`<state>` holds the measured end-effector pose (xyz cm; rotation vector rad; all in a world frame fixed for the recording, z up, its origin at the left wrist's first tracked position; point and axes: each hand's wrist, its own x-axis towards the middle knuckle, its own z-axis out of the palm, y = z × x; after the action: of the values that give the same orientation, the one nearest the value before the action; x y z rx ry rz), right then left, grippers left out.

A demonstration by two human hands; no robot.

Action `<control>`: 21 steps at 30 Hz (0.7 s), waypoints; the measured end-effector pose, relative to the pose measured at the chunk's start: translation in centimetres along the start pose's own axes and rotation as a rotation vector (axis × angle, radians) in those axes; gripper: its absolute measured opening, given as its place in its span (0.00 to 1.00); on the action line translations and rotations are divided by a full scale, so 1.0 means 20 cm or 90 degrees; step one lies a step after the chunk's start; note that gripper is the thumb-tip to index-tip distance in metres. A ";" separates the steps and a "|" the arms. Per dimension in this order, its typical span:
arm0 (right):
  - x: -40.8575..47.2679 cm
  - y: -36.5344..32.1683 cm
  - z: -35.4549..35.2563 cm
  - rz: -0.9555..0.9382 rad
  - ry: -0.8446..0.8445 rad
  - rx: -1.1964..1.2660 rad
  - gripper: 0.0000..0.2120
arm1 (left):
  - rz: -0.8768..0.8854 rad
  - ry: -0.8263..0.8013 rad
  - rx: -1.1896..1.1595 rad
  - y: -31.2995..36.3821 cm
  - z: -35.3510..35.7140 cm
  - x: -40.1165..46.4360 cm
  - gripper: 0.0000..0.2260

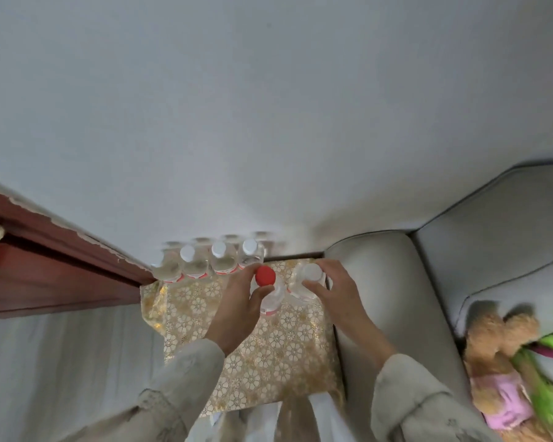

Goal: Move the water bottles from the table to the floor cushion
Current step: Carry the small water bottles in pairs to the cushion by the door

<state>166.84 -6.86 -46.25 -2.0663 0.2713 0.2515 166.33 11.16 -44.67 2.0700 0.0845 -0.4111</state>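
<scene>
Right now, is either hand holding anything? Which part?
Left hand grips the clear plastic red-capped bottle by its neck, just under the cap. Right hand grips the clear plastic white-capped bottle around its shoulder.

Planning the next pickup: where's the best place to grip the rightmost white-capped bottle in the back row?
Grip the rightmost white-capped bottle around its shoulder just under the cap, coming from above and the front. It stands upright with a neighbour close on its left and the wall behind.
</scene>
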 end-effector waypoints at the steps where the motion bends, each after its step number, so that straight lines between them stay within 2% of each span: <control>1: 0.06 0.04 0.00 -0.002 -0.014 -0.007 0.15 | -0.009 0.004 0.004 -0.01 0.04 0.04 0.12; 10: 0.45 0.31 0.02 -0.031 -0.131 -0.030 0.17 | -0.083 0.108 0.018 -0.10 0.34 0.38 0.17; 14: 0.55 0.35 0.04 -0.045 -0.126 0.000 0.15 | -0.100 0.155 0.024 -0.13 0.41 0.49 0.14; 21: 0.66 0.36 0.05 -0.085 -0.122 0.013 0.15 | -0.147 0.200 -0.019 -0.13 0.47 0.61 0.19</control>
<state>177.25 -10.58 -56.62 -2.0141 0.0191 0.3611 174.74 3.21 -55.08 2.0866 0.5179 -0.2181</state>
